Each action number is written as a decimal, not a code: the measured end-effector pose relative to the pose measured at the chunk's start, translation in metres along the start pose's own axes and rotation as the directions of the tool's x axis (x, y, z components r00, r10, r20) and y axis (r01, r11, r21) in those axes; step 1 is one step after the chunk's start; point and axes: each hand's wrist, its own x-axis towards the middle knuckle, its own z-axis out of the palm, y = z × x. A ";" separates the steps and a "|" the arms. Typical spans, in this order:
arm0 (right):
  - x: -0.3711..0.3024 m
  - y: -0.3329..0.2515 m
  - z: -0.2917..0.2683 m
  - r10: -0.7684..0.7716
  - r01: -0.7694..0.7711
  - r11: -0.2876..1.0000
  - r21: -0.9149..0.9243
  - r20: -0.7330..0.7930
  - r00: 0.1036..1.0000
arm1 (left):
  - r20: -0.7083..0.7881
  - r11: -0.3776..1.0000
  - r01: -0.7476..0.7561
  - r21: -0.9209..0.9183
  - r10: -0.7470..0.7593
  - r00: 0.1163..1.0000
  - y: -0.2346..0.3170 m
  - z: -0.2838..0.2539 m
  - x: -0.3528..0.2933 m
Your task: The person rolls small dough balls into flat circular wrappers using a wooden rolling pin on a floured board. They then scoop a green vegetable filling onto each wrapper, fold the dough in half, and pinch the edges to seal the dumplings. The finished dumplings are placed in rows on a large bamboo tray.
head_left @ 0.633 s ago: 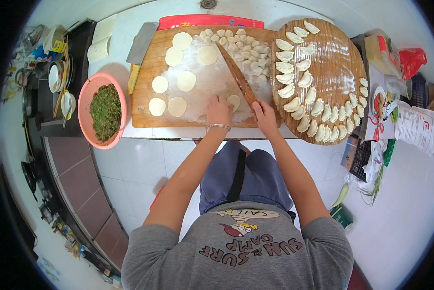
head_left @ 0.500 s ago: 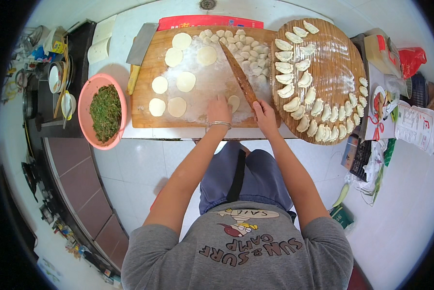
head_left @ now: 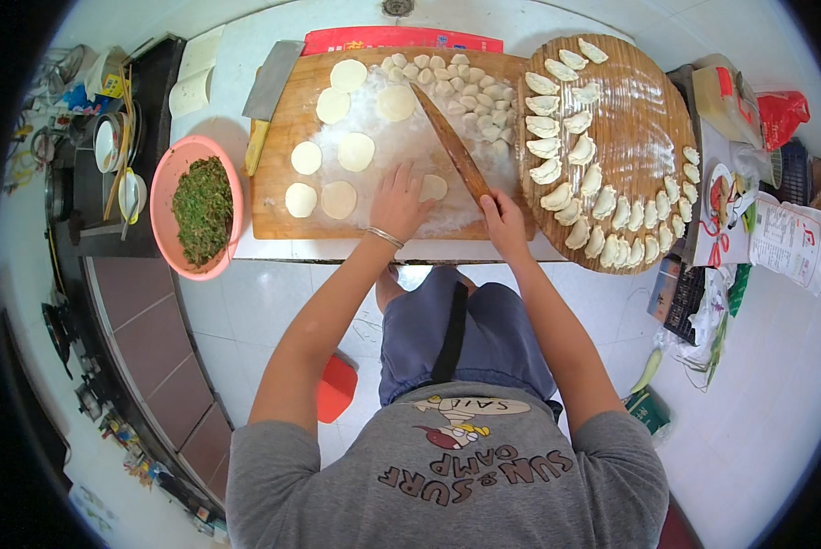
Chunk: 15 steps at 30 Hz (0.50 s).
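Observation:
My right hand (head_left: 505,221) is closed around the near end of a tapered wooden rolling pin (head_left: 452,137), which slants up and left across the floured wooden board (head_left: 269,220). My left hand (head_left: 399,203) lies over the board with fingers stretched out and holds nothing. Just right of its fingers is a small flattened dough disc (head_left: 434,188). Several round dumpling wrappers (head_left: 356,152) lie across the left and middle of the board. Small cut dough pieces (head_left: 470,91) dusted with flour crowd its far right part.
On the right, a round wooden board (head_left: 630,128) carries rows of folded dumplings (head_left: 575,150). A pink bowl (head_left: 158,192) of green filling (head_left: 202,210) stands left of the board. A cleaver (head_left: 273,80) rests on the board's left edge. A red stool (head_left: 336,389) is on the floor.
My left hand has moved left, away from the small dough disc, and its fingers are now more spread. The disc has shifted slightly left. The right hand keeps the rolling pin nearly in place.

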 end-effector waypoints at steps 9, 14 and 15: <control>0.001 -0.006 -0.009 -0.219 0.216 0.928 -0.304 0.025 0.975 | 0.181 0.997 -0.083 0.001 0.081 0.980 -0.007 0.028 -0.020; 0.008 -0.002 -0.012 -0.349 0.477 0.644 -0.599 0.325 0.879 | -0.285 0.992 0.105 -0.074 -0.122 0.951 -0.026 0.008 -0.049; 0.007 -0.003 -0.008 -0.328 0.492 0.602 -0.628 0.368 0.870 | -0.211 0.993 0.114 0.012 -0.109 0.971 -0.034 0.006 -0.055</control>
